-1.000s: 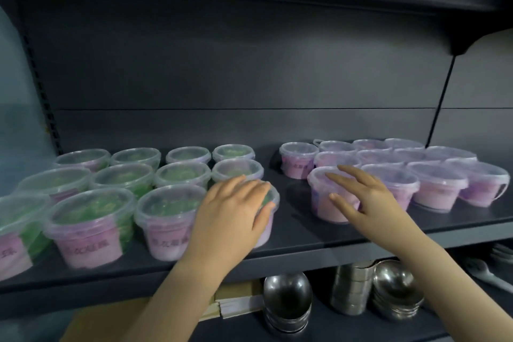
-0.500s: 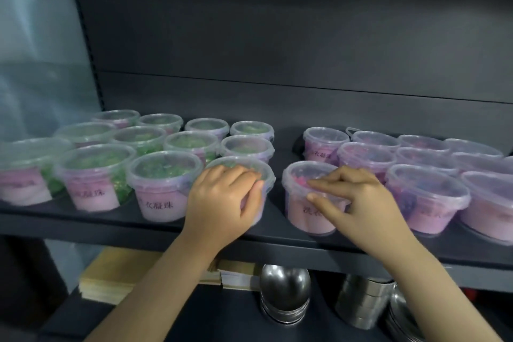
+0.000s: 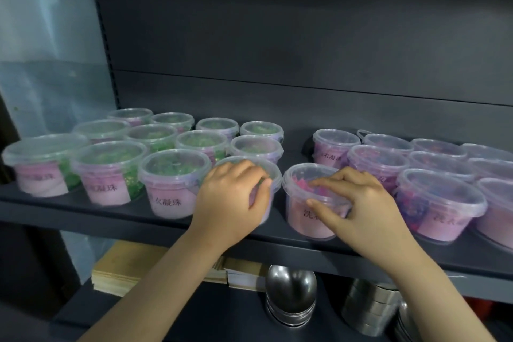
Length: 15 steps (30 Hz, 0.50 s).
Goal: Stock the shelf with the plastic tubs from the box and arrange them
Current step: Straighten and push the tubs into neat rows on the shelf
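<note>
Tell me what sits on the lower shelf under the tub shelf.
Under the tub shelf: stacked steel bowls, a stack of metal tins and flat paper packs. Further right and back is covered by the arms and shelf.

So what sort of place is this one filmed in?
Probably a shop or stockroom aisle. A dark metal display shelf holds rows of identical clear plastic tubs with pink labels, and stacked shiny steel bowls sit on the tier below. Both hands straighten front tubs.

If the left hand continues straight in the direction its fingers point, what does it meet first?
The left hand, gripping the front green tub, points back and right. Next in that line is probably the middle-row green tub, though depth is unclear.
</note>
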Available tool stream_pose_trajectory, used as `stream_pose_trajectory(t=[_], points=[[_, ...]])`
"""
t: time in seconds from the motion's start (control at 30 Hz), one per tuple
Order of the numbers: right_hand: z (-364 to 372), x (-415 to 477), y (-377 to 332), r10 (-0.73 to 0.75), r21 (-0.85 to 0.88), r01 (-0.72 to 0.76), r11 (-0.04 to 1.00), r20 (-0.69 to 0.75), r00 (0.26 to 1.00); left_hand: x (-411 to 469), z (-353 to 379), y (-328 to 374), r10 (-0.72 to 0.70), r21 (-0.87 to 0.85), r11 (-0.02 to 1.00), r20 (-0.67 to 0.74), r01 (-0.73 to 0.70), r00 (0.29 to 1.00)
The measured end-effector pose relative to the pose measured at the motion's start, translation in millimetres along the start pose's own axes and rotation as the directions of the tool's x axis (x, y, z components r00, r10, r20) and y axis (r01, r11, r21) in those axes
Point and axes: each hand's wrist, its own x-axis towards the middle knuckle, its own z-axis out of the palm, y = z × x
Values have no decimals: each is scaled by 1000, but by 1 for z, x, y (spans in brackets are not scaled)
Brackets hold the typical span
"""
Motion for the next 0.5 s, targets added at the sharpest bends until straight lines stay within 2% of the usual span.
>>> stream_pose_trajectory(t=[0.1, 0.17, 0.2, 0.23, 0.3, 0.37, 0.43, 0.5], points=[[-21, 19, -5, 43, 150, -71, 986, 179, 983, 20, -17, 1, -112, -20, 992, 264, 122, 958], [-36, 38, -1, 79, 276, -149, 950, 250, 965, 39, -24, -4, -89, -31, 994, 316, 104, 945], [-41, 48, 5, 96, 265, -169, 949, 268, 959, 49, -24, -8, -65, -30, 996, 317, 78, 946], [-44, 58, 15, 111, 197, -171, 965, 283, 953, 59, -22, -11, -49, -22, 998, 332, 59, 942], [-49, 77, 40, 192, -59, -183, 981, 341, 920, 77, -15, -16, -51, -37, 997, 432, 74, 900], [-52, 89, 63, 339, -295, -234, 926, 383, 859, 85, -5, -17, -77, -57, 989, 591, 136, 803], [-53, 94, 80, 428, -398, -271, 877, 388, 817, 86, 2, -17, -95, -20, 988, 713, 156, 694], [-51, 95, 88, 484, -439, -301, 846, 400, 778, 84, 6, -18, -118, 36, 989, 771, 143, 626]])
